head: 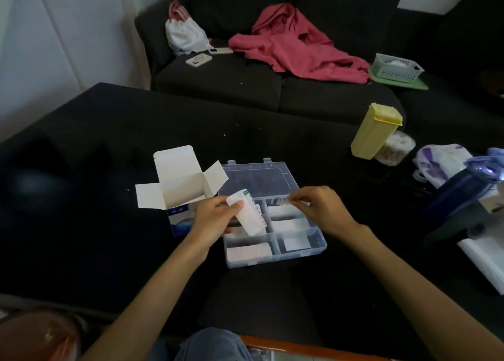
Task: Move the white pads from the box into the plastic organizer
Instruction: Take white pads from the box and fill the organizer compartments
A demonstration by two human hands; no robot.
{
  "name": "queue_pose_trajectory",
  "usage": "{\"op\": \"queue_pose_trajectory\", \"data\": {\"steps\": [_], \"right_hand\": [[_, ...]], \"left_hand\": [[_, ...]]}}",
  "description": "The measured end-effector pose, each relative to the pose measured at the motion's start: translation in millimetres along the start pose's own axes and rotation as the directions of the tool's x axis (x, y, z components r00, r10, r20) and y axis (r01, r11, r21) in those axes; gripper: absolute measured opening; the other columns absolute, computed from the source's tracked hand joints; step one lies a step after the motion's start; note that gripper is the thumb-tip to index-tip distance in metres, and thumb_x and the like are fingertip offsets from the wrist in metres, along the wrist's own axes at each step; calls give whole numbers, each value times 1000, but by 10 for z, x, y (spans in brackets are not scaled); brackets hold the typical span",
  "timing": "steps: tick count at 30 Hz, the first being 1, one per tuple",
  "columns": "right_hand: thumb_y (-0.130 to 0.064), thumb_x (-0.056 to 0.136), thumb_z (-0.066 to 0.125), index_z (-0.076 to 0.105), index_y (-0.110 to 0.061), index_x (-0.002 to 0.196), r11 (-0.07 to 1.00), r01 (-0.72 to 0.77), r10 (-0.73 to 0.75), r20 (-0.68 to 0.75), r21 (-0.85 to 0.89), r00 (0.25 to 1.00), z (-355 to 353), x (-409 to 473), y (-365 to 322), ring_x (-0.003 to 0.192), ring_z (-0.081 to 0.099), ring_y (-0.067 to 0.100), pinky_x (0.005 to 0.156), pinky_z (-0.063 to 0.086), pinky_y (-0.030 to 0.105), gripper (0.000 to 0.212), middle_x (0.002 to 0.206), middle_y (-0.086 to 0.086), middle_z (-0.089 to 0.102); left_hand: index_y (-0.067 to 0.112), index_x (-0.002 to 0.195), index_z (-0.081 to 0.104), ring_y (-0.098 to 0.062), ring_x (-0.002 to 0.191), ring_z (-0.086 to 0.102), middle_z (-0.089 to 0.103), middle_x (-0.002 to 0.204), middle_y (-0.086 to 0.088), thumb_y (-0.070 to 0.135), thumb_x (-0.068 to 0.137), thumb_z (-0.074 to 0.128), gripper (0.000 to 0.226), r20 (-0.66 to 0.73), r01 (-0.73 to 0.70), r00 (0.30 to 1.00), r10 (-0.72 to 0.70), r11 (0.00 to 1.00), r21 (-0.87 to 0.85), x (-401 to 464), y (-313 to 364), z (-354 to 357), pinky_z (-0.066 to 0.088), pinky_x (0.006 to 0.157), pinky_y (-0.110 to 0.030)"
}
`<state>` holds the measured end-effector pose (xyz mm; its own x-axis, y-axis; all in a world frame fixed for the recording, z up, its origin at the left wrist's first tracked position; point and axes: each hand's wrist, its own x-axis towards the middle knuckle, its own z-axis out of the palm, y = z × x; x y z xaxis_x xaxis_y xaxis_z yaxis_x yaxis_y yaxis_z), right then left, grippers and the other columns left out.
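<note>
White pads (289, 225), flat and rectangular, lie in several compartments of the clear plastic organizer (321, 244), which sits open on the black worktop (95, 224) with its lid (256, 176) folded back. A further stack of white pads (249, 216) is tilted above the organizer's left compartments, held in the left hand (215, 218) with thumb and fingers curled round its upper end. The right hand (316, 206) hovers over the organizer's far right compartment, its thumb and forefinger pinching one thin pad (281, 201) by its edge.

The white cardboard box with a blue printed front (180, 191) stands touching the organizer's left side, its top flaps spread open; the left hand partly hides its near corner.

Well apart on the right of the worktop stand a pale yellow lidded plastic container (375, 130), leaning against a clear round jar (395, 147), and near them a crumpled white and purple bag (439, 164) and a dark blue object (461, 199) I cannot identify.

Behind the worktop is a dark sofa (218, 87) carrying a pink garment (294, 46), a white drawstring bag (185, 31), a phone in a pale case (198, 59) and a white perforated basket (395, 68) on a green tray (409, 83).
</note>
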<state>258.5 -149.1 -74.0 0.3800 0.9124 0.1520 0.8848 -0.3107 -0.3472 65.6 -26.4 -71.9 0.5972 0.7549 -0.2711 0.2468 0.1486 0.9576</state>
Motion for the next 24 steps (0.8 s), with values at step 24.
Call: {"op": "queue_pose_trajectory", "data": {"steps": [24], "right_hand": [[-10,94,50,65,-12,106,973,-183,132,314,141,940,-122,408,-172,96,61,8,80,49,20,20,117,6,64]], "left_hand": [[23,109,59,-5,88,63,65,106,4,25,93,57,16,73,45,997,-41,997,-55,-17,-23,-7,45,57,-15]]}}
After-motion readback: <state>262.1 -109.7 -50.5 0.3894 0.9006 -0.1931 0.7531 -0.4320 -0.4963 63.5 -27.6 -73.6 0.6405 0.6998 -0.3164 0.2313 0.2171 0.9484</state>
